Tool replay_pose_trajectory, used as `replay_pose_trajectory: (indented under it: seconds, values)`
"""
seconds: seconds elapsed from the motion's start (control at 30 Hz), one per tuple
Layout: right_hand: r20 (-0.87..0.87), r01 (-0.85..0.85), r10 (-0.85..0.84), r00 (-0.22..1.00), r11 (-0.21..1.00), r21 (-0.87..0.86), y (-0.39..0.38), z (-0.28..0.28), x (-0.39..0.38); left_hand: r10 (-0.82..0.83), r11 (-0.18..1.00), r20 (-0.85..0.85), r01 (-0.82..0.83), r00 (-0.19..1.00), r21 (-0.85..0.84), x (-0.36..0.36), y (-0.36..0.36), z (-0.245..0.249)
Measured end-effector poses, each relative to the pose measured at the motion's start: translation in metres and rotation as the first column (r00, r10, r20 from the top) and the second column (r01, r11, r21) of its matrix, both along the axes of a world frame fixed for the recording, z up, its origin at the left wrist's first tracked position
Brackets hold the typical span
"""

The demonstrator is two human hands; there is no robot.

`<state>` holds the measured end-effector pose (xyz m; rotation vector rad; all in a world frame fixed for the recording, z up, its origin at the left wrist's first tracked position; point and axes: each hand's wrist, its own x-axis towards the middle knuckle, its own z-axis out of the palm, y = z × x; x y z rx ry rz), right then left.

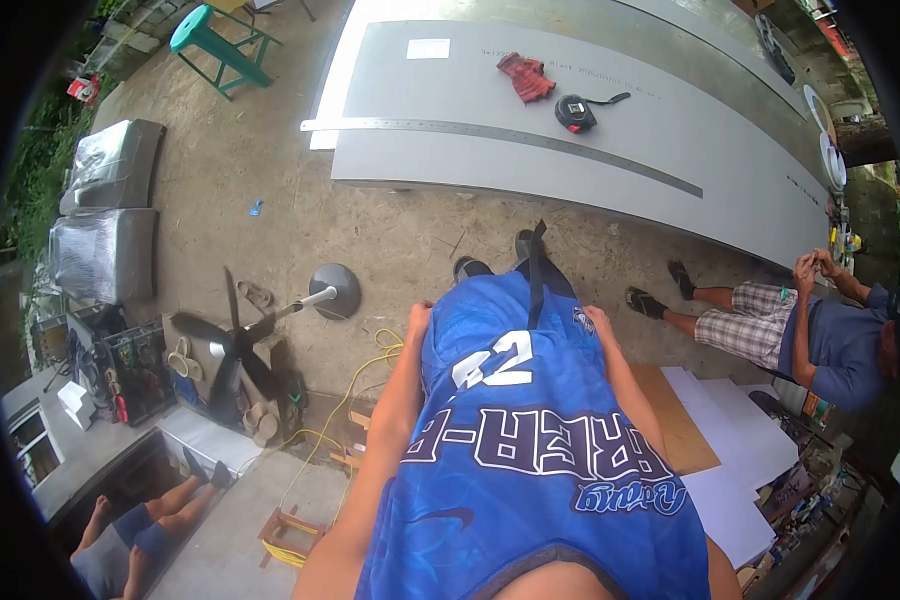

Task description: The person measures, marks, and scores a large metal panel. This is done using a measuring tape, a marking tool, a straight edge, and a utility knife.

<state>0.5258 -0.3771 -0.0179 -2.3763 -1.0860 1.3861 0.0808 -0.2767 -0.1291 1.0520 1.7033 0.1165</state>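
Note:
My left hand rests against my left hip, at the edge of my blue jersey. My right hand is at the other hip. The fingers of both are mostly hidden against the jersey, and no tool shows in either. In front of me lies a large grey sheet on a low stack. On it are a long metal ruler, a black and red tape measure, a crumpled red fabric piece, perhaps a glove, and a white paper.
A co-worker stands at the right, hands raised together. A standing fan and a yellow cord are left of me. White boards lie at right. A green stool stands far left; a reflected person shows lower left.

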Motion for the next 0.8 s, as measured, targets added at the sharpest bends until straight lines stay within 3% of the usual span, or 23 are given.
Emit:
replay_pose_trajectory:
  seconds: [0.17, 0.27, 0.37, 0.47, 0.57, 0.8]
  values:
    - [0.156, -0.040, 0.043, 0.987, 0.999, -0.019, 0.055, 0.036, 0.035, 0.012, 1.000, -0.005, -0.012, 1.000, 0.016, 0.007, 0.001, -0.003]
    - [0.205, -0.056, 0.019, 0.979, 0.983, 0.175, 0.096, 0.053, 0.068, 0.025, 1.000, -0.038, -0.024, 0.999, 0.011, 0.017, 0.007, -0.002]
    - [0.300, -0.196, 0.098, 0.949, 0.928, 0.316, 0.147, 0.069, 0.092, 0.055, 0.998, -0.074, -0.055, 0.996, 0.005, 0.032, 0.014, 0.016]
    - [0.387, -0.324, 0.166, 0.907, 0.863, 0.388, 0.195, 0.068, 0.108, 0.112, 0.994, -0.080, -0.113, 0.990, 0.001, 0.048, 0.023, 0.029]
    - [0.346, -0.386, 0.256, 0.903, 0.838, 0.386, 0.242, 0.069, 0.121, 0.202, 0.978, -0.069, -0.204, 0.977, -0.034, 0.078, 0.040, 0.080]
    - [0.516, -0.503, 0.245, 0.821, 0.739, 0.448, 0.308, 0.046, 0.134, 0.415, 0.909, -0.005, -0.415, 0.910, 0.028, 0.096, 0.034, 0.103]
